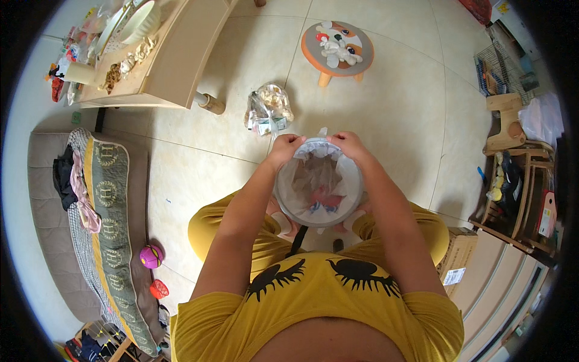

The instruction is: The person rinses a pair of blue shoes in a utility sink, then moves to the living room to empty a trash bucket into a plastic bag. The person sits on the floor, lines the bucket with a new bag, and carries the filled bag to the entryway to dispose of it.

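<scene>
Between my knees stands a round grey bin (277, 199) lined with a translucent plastic bag (298, 181). My left hand (287, 147) pinches the liner and rim at the far left side. On the far right side of the rim, my right hand (347, 145) grips it the same way. A little of the liner sticks up beyond the rim between the hands. Red and blue scraps (325, 199) show at the bottom, blurred by the plastic. Just beyond my left hand, a tied clear plastic bag (270, 108) of rubbish lies on the tiled floor.
A round stool (337, 50) with a dog-face seat stands ahead. At upper left, a table (174, 50) holds bowls and crumpled tissues. A sofa (49, 217) with a patterned cover runs along the left, near a purple ball (151, 256). Wooden shelving (520, 194) and a cardboard box (457, 251) are at right.
</scene>
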Motion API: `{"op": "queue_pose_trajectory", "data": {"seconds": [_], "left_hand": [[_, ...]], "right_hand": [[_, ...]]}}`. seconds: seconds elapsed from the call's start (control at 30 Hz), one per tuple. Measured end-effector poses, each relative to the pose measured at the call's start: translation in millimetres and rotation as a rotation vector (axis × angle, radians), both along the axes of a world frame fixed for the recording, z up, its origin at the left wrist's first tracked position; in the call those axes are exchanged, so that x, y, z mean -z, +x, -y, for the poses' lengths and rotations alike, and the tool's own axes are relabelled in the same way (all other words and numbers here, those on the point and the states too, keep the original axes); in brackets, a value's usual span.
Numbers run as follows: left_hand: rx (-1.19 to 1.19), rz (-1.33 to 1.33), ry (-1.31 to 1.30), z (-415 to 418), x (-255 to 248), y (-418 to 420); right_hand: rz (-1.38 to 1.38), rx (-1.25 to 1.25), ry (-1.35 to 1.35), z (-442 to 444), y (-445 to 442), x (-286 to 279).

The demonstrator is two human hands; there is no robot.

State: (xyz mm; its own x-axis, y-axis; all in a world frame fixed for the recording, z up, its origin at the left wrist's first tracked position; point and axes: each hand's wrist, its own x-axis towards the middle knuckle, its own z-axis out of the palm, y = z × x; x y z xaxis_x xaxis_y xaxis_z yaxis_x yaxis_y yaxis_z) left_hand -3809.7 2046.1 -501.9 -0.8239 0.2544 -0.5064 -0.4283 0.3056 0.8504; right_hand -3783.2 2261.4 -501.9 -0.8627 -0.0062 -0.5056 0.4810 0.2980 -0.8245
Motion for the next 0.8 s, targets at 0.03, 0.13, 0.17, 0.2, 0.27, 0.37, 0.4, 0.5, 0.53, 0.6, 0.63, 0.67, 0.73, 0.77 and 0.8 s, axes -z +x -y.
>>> {"op": "queue_pose_trajectory", "data": {"seconds": [0.03,0.13,0.17,0.2,0.27,0.37,0.4,0.5,0.53,0.6,0.63,0.67,0.73,0.77,0.8], "left_hand": [[-0.013,-0.023,0.001,-1,2,1],[-0.011,-0.096,-0.077,-3,0,5],[-0.022,-0.1,-0.085,-4,4,6],[-0.037,-0.111,-0.094,-4,6,5],[-0.065,-0.135,-0.128,-2,10,9],[-0.179,-0.156,-0.184,4,6,13],[-0.274,-0.126,-0.199,10,8,18],[-0.548,-0.105,-0.14,43,38,44],[-0.63,-0.113,-0.097,46,38,50],[-0.663,-0.053,-0.159,43,28,61],[-0.684,-0.022,-0.189,40,21,65],[-0.595,-0.169,-0.303,41,21,60],[-0.409,-0.461,-0.528,45,18,41],[-0.313,-0.526,-0.499,40,17,29],[-0.215,-0.589,-0.465,30,11,17]], "right_hand": [[-0.024,0.015,0.0,1,1,1],[-0.082,0.039,0.029,2,4,12],[-0.099,0.045,0.044,1,5,16],[-0.073,0.003,0.04,1,1,11],[-0.024,-0.08,0.031,-1,-3,0],[-0.198,-0.131,0.352,-3,-3,-5],[-0.236,-0.034,0.386,-6,-4,-12],[-0.273,0.191,0.443,-18,5,-25],[-0.244,0.244,0.444,-29,13,-18],[-0.164,0.294,0.403,-35,29,-4],[-0.117,0.284,0.36,-34,39,1],[-0.07,0.275,0.317,-34,47,5],[-0.04,0.303,0.243,-26,53,4],[-0.024,0.318,0.206,-23,54,5],[-0.047,0.346,0.154,-23,56,10]]}}
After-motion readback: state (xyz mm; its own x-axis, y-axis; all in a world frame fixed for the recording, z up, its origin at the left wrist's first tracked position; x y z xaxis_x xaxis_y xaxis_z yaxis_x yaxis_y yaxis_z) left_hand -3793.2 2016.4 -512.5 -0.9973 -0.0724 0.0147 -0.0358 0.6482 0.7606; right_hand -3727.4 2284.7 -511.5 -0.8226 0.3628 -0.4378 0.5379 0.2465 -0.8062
